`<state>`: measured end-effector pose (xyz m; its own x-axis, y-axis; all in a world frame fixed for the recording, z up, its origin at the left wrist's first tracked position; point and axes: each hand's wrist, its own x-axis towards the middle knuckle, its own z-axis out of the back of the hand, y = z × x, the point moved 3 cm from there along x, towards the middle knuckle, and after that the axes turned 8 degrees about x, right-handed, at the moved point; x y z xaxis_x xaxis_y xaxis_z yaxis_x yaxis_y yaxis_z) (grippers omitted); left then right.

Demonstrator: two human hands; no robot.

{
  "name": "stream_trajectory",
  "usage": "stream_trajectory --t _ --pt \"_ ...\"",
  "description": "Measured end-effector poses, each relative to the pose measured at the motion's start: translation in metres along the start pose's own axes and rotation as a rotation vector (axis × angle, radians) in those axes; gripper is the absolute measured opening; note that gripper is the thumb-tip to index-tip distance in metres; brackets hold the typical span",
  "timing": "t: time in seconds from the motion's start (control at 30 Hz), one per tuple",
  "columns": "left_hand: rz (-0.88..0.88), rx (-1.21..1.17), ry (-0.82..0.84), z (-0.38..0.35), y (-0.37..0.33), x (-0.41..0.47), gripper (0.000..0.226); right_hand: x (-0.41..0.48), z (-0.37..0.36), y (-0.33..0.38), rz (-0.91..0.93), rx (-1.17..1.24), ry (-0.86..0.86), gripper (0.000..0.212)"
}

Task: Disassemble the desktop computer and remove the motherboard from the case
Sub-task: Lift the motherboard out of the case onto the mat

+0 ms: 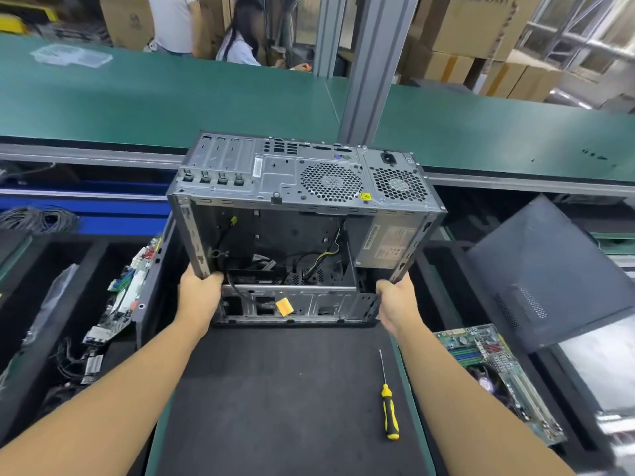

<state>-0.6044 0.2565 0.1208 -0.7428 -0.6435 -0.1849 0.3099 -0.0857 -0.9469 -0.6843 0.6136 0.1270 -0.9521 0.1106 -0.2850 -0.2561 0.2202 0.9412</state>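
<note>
The grey metal computer case (275,182) is tilted up off the black mat (275,389), its rear panel with fan grilles facing up and its open side toward me. Inside I see loose cables and the power supply (388,243), with no board in the bay. My left hand (201,293) grips the case's lower left edge. My right hand (395,304) grips the lower right edge. A green motherboard (494,369) lies in the bin to the right. A second board (127,293) leans in the bin to the left.
A yellow-and-black screwdriver (388,403) lies on the mat at right. A dark side panel (549,273) leans over the right bin. Cables (37,218) lie far left. A green conveyor table (171,94) runs behind, with a metal post (374,63) and people beyond.
</note>
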Motion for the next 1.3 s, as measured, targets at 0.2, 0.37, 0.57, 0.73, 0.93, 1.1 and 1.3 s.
stream_trajectory --t 0.2,0.37,0.57,0.73,0.93,1.1,1.3 --pt "0.037 0.02 -0.021 -0.015 -0.009 0.025 0.026 0.033 -0.016 0.016 -0.01 -0.061 0.058 0.069" --pt "0.065 0.008 -0.031 -0.017 -0.01 0.03 0.031 0.039 -0.017 0.019 0.013 -0.108 0.071 0.072" --pt "0.02 0.058 -0.063 -0.02 0.013 -0.01 0.072 0.014 -0.012 0.009 -0.014 -0.266 0.007 0.071" --pt "0.227 0.339 -0.012 -0.047 0.042 -0.065 0.022 -0.027 0.009 -0.024 -0.244 -0.223 -0.093 0.053" --pt "0.109 0.417 0.562 -0.122 0.042 -0.122 0.016 -0.076 0.075 -0.031 -0.223 -0.228 -0.15 0.022" --pt "0.009 0.459 0.818 -0.202 0.038 -0.187 0.02 -0.123 0.171 -0.027 -0.156 -0.193 -0.379 0.022" --pt "-0.105 0.558 0.94 -0.28 0.035 -0.236 0.012 -0.166 0.292 -0.021 -0.117 -0.609 -0.669 0.005"
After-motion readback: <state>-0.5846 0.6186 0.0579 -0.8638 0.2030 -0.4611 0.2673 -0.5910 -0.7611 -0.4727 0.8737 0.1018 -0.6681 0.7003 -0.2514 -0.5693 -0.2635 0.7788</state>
